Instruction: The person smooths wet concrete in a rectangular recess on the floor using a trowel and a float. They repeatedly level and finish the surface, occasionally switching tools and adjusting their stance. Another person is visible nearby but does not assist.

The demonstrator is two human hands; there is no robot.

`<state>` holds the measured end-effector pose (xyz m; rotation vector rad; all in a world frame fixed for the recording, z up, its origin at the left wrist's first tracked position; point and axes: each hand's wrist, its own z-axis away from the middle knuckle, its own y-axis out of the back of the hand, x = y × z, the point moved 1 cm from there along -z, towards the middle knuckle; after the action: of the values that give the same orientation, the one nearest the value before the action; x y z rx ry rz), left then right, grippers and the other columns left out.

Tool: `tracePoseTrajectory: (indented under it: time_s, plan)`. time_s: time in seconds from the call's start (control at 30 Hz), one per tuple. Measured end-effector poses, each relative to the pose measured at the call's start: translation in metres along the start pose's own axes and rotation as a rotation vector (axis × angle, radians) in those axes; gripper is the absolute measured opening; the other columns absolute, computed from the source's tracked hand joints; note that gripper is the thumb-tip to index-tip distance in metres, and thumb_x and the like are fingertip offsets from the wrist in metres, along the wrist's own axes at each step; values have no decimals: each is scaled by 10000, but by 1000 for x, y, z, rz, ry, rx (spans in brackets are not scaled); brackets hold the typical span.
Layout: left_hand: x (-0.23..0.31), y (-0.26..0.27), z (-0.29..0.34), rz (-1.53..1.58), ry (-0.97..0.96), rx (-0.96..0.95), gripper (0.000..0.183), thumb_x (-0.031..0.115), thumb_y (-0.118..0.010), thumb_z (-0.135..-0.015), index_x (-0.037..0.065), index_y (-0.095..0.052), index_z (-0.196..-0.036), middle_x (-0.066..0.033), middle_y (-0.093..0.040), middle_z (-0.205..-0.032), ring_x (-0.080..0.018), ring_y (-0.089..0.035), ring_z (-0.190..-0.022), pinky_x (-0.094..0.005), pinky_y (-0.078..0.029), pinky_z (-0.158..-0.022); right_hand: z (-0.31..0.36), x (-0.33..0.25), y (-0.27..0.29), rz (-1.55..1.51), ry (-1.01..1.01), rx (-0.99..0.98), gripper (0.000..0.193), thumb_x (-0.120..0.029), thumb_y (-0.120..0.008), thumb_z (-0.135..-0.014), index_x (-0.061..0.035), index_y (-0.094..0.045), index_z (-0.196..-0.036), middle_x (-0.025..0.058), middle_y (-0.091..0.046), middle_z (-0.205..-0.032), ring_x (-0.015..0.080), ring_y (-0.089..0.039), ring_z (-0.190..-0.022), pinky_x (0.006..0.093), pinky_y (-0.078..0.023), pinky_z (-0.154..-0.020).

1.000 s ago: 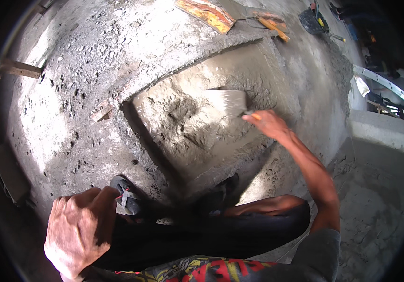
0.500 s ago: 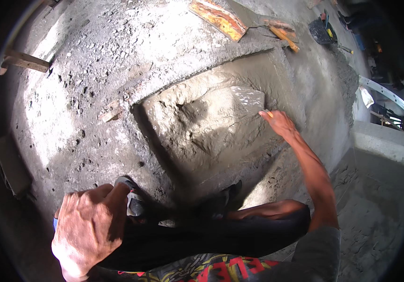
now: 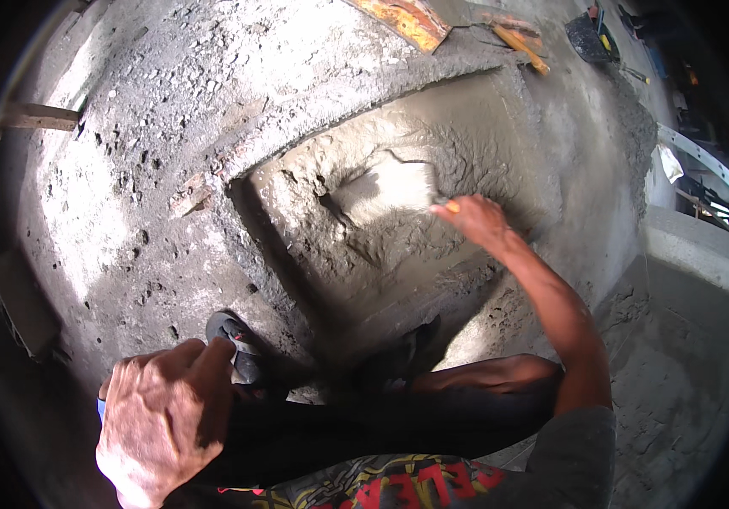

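Note:
My right hand [image 3: 476, 222] is closed round the orange handle of a trowel [image 3: 402, 183]. Its broad, pale blade lies flat on wet grey mortar [image 3: 474, 136] that fills a rectangular recess, with rough lumps and holes left of the blade. My left hand [image 3: 161, 416] is at the lower left, near my leg, back toward me and fingers curled. What those fingers hold, if anything, is hidden; a bit of blue shows beside them.
A raised, rough rim [image 3: 330, 119] borders the recess. My sandalled foot [image 3: 245, 352] stands at its near left corner. Rubble lies on the far left floor. Wood pieces [image 3: 402, 21], a dark bucket [image 3: 592, 41] with tools and a ladder [image 3: 708, 161] are farther off.
My right hand has drawn the trowel left across the mortar, and the blade now lies nearer the middle of the recess. My left hand has hardly moved.

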<state>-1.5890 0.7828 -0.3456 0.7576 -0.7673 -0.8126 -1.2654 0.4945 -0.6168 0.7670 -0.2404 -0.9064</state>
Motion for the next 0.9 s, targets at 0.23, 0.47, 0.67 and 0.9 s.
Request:
tracePoseTrajectory:
  time_s: [0.23,0.47,0.67,0.9]
  plan:
    - [-8,3,9,72,29,-78,202,103,-675,-818,85,-679,-1019,-85,-679,-827,-297,-665,-734,-410,-505,-712,52,3,50,102,-209,113,640,-647,-471,-977,-61,-726,-943,112,-653,-659,252,-675,-649,454,-543,-653]
    - [0,6,7,-21,-55,123,252,100,-681,-804,64,-663,-1053,-81,-665,-868,-283,-671,-770,-405,-500,-716,63,-119,-13,19,339,-108,598,-639,-449,-978,-131,-742,-1097,169,-728,-932,359,-705,-837,477,-559,-808]
    - [-7,8,12,77,-45,-75,235,129,-682,-839,54,-649,-1059,-89,-659,-847,-299,-669,-746,-417,-503,-692,10,-58,-11,31,103,-43,605,-598,-538,-959,-23,-726,-976,176,-728,-886,365,-694,-779,442,-546,-711]
    - [-13,15,30,124,21,130,136,102,-673,-842,59,-655,-970,-99,-666,-773,-306,-664,-653,-423,-500,-600,62,-12,61,121,-102,153,635,-613,-495,-979,-22,-723,-944,158,-704,-764,317,-694,-708,485,-543,-740]
